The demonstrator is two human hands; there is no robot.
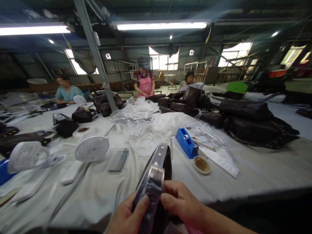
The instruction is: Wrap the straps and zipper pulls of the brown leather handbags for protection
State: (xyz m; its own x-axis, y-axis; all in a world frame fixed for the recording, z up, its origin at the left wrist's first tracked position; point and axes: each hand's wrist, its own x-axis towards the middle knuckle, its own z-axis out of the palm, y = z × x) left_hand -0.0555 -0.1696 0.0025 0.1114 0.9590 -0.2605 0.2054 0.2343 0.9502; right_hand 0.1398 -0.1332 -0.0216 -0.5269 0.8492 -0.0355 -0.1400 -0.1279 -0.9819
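Observation:
A dark brown leather strap (156, 162) with studs and a metal buckle, partly sleeved in clear plastic film, rises from the bottom centre of the head view. My left hand (128, 216) grips its lower left side, thumb pressed on the wrapped part. My right hand (181, 203) pinches the strap just below the buckle, fingers closed on it. Both hands hold it above the near edge of the white-covered table (255, 172).
A blue tape dispenser (187, 142) and a small dish of brown glue (201, 164) lie just beyond the strap. Two white desk fans (92, 148) stand at left. Dark leather bags (246, 118) and plastic wrapping (136, 117) pile across the table. Three other people work at the far side.

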